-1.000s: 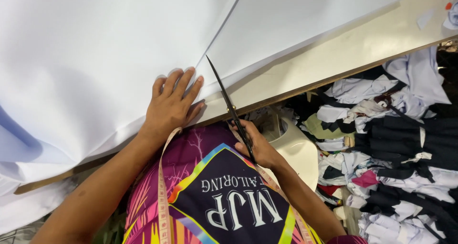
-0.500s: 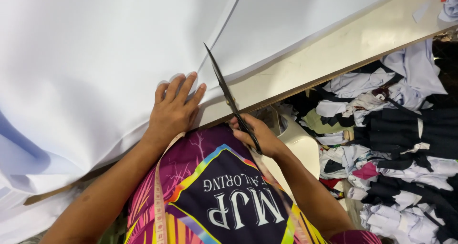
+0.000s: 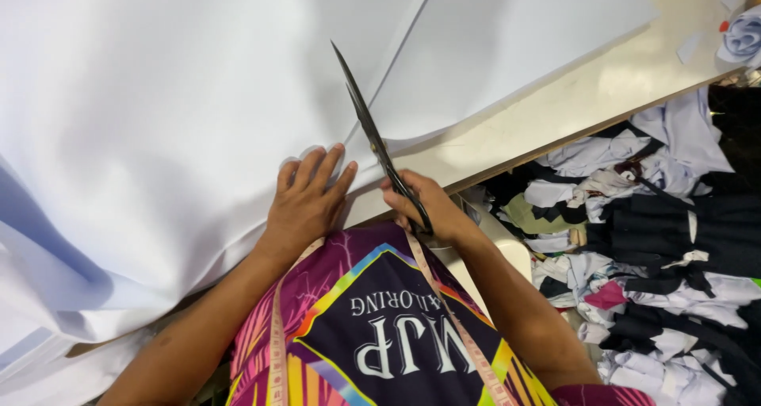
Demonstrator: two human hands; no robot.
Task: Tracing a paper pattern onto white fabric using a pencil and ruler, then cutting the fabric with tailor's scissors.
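A large sheet of white fabric (image 3: 158,97) covers most of a pale wooden table (image 3: 602,89). My left hand (image 3: 305,196) lies flat on the cloth near the table's front edge, fingers spread. My right hand (image 3: 424,208) grips the handles of long black scissors (image 3: 372,132). The blades point up and away along a straight cut line in the fabric, with the cloth parted to either side. A separate white piece (image 3: 515,33) lies to the right of the cut.
A pile of white, black and coloured cloth scraps (image 3: 650,239) lies on the floor to the right, below the table edge. A measuring tape (image 3: 277,342) hangs around my neck over a colourful shirt. Small scraps (image 3: 741,37) sit at the table's far right corner.
The scissors have advanced further up the cut line into the fabric. My left hand has slid along the cloth beside them, and both hands sit higher over the table edge.
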